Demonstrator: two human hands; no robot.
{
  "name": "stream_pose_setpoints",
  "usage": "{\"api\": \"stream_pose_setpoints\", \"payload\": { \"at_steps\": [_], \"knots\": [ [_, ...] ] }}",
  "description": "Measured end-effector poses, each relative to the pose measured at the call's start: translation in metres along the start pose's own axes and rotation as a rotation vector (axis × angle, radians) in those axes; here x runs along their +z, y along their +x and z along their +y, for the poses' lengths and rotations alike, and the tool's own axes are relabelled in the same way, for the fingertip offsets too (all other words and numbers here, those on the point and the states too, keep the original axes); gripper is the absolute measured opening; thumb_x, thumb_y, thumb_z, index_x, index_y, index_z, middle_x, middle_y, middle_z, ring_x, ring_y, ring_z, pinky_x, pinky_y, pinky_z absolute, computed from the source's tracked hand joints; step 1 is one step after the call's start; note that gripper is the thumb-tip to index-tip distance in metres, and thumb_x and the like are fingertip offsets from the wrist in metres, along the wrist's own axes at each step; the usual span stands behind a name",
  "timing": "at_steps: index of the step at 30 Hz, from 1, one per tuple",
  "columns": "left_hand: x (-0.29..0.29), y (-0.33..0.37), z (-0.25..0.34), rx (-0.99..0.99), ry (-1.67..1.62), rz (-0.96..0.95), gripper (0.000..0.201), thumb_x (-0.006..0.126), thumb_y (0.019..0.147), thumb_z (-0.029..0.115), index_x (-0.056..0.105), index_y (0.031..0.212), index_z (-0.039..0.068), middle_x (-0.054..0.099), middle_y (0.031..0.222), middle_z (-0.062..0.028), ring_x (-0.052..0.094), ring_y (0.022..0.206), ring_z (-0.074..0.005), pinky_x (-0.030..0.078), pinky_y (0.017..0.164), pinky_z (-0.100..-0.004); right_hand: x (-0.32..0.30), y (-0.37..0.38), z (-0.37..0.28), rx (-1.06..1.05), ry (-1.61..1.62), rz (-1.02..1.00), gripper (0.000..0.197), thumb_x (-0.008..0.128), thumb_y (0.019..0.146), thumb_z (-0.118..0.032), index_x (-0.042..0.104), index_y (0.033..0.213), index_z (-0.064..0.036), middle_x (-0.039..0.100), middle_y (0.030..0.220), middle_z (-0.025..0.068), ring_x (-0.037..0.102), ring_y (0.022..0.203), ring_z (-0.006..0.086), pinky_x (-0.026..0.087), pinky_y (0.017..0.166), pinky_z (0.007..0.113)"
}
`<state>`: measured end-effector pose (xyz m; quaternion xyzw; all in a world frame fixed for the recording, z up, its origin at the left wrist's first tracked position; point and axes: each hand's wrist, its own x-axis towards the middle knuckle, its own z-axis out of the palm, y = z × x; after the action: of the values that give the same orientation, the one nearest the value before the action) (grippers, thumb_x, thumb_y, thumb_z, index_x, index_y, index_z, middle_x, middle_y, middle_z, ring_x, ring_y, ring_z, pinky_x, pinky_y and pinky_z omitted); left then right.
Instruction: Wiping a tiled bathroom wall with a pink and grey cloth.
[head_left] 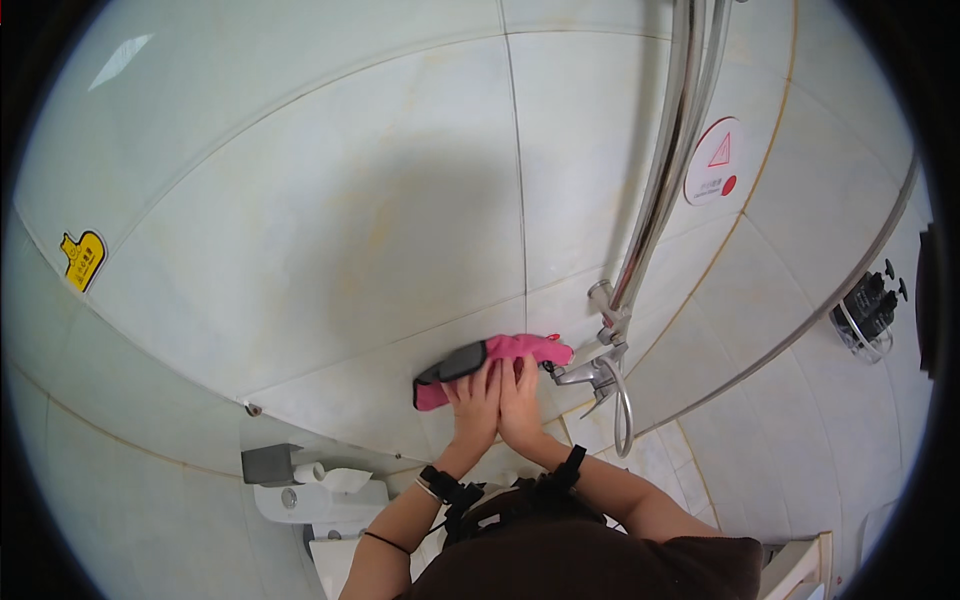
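A bright pink fabric piece (520,347) with black edging and a dark grey panel lies in front of the white tiled wall, left of the shower tap. It looks folded or bunched; its exact kind does not show. My left hand (474,405) grips its lower edge near the grey panel, fingers reaching up over the fabric. Pressed alongside, my right hand (518,402) holds the pink part closer to the tap. Both thumbs are largely hidden between the hands. Black straps are around both wrists.
A chrome mixer tap (590,374) with a looping hose juts out just right of my hands, below a vertical shower rail (665,160). Lower left stands a white toilet (325,503) beside a grey paper holder (267,465). Dark bottles (868,305) sit in a right-hand rack.
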<state>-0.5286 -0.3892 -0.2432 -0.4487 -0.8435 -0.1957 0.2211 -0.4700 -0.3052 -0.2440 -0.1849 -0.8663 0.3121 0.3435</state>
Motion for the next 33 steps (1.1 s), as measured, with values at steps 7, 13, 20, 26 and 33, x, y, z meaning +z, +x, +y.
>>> {"api": "stream_pose_setpoints", "payload": {
  "at_steps": [7, 13, 20, 26, 33],
  "knots": [
    [-0.112, 0.065, -0.02, -0.061, 0.122, 0.336, 0.054, 0.062, 0.084, 0.017, 0.051, 0.136, 0.008, 0.03, 0.144, -0.0195, 0.019, 0.137, -0.0459, 0.016, 0.111, -0.0656, -0.038, 0.077, -0.103, -0.367, -0.013, 0.194, 0.058, 0.062, 0.076, -0.003, 0.047, 0.132, 0.0048, 0.031, 0.138, 0.0323, 0.034, 0.124, 0.0536, 0.035, 0.104, 0.056],
    [-0.07, -0.005, -0.066, -0.111, 0.123, 0.31, 0.051, 0.062, 0.082, 0.014, 0.054, 0.132, 0.006, 0.032, 0.143, -0.0194, 0.024, 0.134, -0.0466, 0.018, 0.111, -0.0662, 0.018, 0.043, -0.095, -0.543, -0.077, 0.097, 0.053, 0.06, 0.079, -0.01, 0.05, 0.129, 0.0039, 0.039, 0.138, 0.0251, 0.041, 0.125, 0.0435, 0.038, 0.103, 0.053],
    [-0.066, -0.04, -0.072, -0.255, -0.079, 0.265, 0.052, 0.06, 0.08, 0.008, 0.053, 0.131, 0.006, 0.033, 0.14, -0.0224, 0.029, 0.131, -0.0477, 0.018, 0.11, -0.0677, 0.054, 0.006, -0.078, -0.525, 0.04, -0.188, 0.056, 0.06, 0.079, -0.005, 0.046, 0.131, 0.009, 0.04, 0.133, 0.0308, 0.038, 0.124, 0.0515, 0.035, 0.102, 0.058],
    [-0.155, 0.013, -0.097, -0.311, 0.045, 0.462, 0.055, 0.061, 0.079, 0.002, 0.049, 0.133, 0.005, 0.027, 0.144, -0.0258, 0.023, 0.134, -0.0505, 0.021, 0.113, -0.0594, 0.027, 0.072, -0.171, -0.752, -0.055, 0.061, 0.055, 0.057, 0.083, -0.014, 0.049, 0.136, 0.0, 0.047, 0.137, 0.0197, 0.046, 0.122, 0.0348, 0.038, 0.096, 0.048],
    [-0.108, -0.067, -0.132, -0.492, 0.034, 0.344, 0.062, 0.062, 0.079, 0.002, 0.044, 0.138, 0.005, 0.026, 0.146, -0.028, 0.026, 0.134, -0.0517, 0.025, 0.111, -0.0572, 0.099, 0.02, -0.15, -0.786, -0.103, -0.149, 0.056, 0.057, 0.084, -0.016, 0.048, 0.138, -0.0021, 0.049, 0.142, 0.0098, 0.048, 0.126, 0.0239, 0.044, 0.094, 0.04]
  ]
}}
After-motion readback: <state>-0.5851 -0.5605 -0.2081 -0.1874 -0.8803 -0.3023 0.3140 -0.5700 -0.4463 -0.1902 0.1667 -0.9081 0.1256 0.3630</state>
